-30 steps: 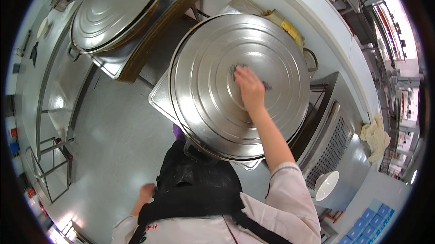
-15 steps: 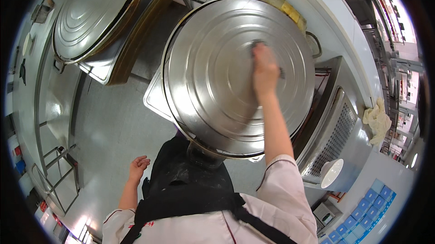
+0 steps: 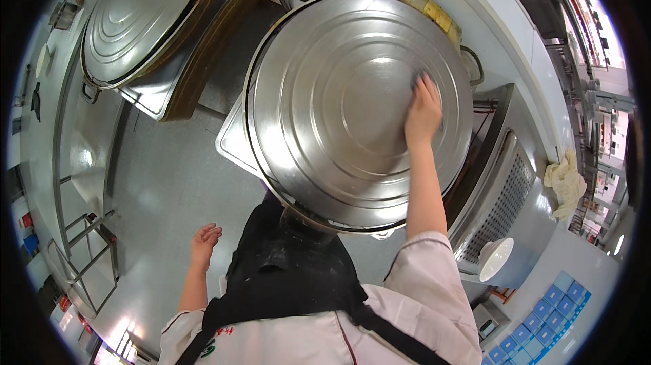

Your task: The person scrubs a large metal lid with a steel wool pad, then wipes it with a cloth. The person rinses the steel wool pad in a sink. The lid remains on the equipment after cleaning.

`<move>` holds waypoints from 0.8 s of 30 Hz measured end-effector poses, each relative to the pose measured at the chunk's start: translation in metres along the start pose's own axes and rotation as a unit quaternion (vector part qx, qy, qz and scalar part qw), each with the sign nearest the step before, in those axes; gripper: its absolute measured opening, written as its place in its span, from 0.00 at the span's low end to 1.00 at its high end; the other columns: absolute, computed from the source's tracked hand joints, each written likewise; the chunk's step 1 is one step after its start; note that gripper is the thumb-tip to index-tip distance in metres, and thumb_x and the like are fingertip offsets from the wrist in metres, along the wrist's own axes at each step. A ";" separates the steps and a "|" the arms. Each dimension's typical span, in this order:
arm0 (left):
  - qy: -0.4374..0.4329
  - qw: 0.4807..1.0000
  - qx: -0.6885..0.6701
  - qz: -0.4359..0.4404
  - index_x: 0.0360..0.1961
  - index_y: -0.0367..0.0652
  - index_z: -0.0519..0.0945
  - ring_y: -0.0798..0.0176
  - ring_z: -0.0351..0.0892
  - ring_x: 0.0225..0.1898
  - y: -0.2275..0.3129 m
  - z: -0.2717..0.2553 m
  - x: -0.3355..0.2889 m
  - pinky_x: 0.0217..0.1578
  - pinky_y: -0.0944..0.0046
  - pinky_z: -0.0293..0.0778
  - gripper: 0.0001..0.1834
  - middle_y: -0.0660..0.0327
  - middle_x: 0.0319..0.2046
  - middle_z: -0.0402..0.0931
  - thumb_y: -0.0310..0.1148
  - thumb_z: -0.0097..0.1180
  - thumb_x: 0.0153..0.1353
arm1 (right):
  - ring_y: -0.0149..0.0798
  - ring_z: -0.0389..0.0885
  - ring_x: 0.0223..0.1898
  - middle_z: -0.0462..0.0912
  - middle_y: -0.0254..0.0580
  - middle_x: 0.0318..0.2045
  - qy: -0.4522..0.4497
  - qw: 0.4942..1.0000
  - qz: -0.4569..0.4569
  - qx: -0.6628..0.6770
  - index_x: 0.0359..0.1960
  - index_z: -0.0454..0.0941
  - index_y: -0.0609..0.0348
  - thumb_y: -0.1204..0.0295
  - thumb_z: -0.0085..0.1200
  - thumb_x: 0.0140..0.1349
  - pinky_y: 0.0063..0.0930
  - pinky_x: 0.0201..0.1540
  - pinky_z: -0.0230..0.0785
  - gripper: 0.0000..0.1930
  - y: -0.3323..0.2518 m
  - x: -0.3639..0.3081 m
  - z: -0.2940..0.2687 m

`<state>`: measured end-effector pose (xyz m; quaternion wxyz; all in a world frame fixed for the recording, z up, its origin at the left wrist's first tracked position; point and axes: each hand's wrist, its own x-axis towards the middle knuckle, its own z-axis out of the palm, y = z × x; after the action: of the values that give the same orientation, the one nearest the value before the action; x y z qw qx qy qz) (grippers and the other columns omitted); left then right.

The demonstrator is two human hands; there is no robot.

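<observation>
A large round steel lid (image 3: 325, 127) with raised rings lies over a wide pot in front of me. Pressed to the lid's right half is my right hand (image 3: 424, 110), its fingers bent together. Dark edges peek out from beneath that hand; what it holds is mostly hidden, and I cannot make out its kind. My left hand (image 3: 205, 237) hangs low at my left side, away from the lid. Its fingers are loosely curled and apart, with nothing in them.
Another large lidded pot (image 3: 149, 19) stands at the far left. A loop handle (image 3: 472, 65) sticks out at the near pot's right. Beyond are a perforated metal tray (image 3: 498, 195), a white bowl (image 3: 496, 259) and a pale cloth (image 3: 565, 183). A steel counter (image 3: 85, 134) runs along the left.
My right hand has slid rightward and slightly down across the lid, the dark thing moving with it. My left hand has risen slightly. The lid stays in place.
</observation>
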<state>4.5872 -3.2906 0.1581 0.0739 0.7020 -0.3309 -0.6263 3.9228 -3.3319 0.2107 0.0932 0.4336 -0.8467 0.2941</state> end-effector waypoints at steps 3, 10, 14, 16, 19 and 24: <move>-0.018 0.999 -0.033 0.005 0.64 0.36 0.78 0.61 0.86 0.52 -0.011 0.007 0.002 0.53 0.66 0.79 0.21 0.54 0.53 0.88 0.23 0.58 0.70 | 0.61 0.81 0.63 0.84 0.55 0.61 -0.004 0.998 -0.045 -0.031 0.55 0.84 0.67 0.79 0.52 0.70 0.49 0.69 0.71 0.16 -0.029 -0.070 -0.024; -0.016 0.968 0.029 0.249 0.60 0.35 0.80 0.63 0.86 0.53 0.093 0.061 0.019 0.57 0.63 0.78 0.17 0.55 0.50 0.88 0.18 0.51 0.72 | 0.60 0.78 0.66 0.83 0.52 0.62 -0.078 0.985 -0.126 0.083 0.57 0.84 0.64 0.79 0.53 0.69 0.51 0.68 0.71 0.17 -0.085 -0.002 0.046; -0.046 0.891 0.110 0.438 0.58 0.37 0.82 0.64 0.85 0.54 0.213 0.150 0.002 0.57 0.64 0.78 0.18 0.58 0.51 0.87 0.17 0.53 0.70 | 0.59 0.77 0.68 0.82 0.53 0.63 -0.004 1.000 -0.009 0.005 0.60 0.82 0.65 0.79 0.52 0.70 0.52 0.70 0.70 0.18 -0.025 -0.017 0.012; -0.081 0.806 0.146 0.568 0.60 0.40 0.83 0.57 0.84 0.58 0.265 0.209 -0.012 0.59 0.61 0.77 0.21 0.55 0.56 0.85 0.17 0.54 0.67 | 0.62 0.77 0.67 0.81 0.54 0.65 -0.033 0.998 -0.038 -0.029 0.60 0.82 0.66 0.79 0.51 0.69 0.53 0.70 0.69 0.19 -0.057 -0.072 -0.003; -0.196 0.720 0.235 0.623 0.61 0.41 0.82 0.47 0.78 0.62 0.300 0.289 -0.021 0.60 0.55 0.76 0.21 0.53 0.63 0.79 0.24 0.62 0.67 | 0.59 0.79 0.64 0.83 0.52 0.60 -0.111 0.984 -0.087 0.113 0.59 0.82 0.65 0.80 0.54 0.66 0.48 0.66 0.74 0.19 -0.104 -0.123 -0.008; -0.219 0.686 0.266 0.641 0.58 0.36 0.83 0.46 0.79 0.58 0.288 0.327 0.000 0.57 0.52 0.78 0.19 0.52 0.59 0.81 0.25 0.64 0.67 | 0.52 0.82 0.62 0.86 0.46 0.57 -0.070 0.981 -0.129 0.126 0.52 0.85 0.68 0.79 0.57 0.63 0.45 0.65 0.76 0.16 -0.079 -0.114 -0.033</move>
<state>4.1766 -3.4113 0.2402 0.1924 0.1522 -0.8598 -0.4478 4.0513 -3.2713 0.2232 0.0154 0.5671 -0.7441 0.3529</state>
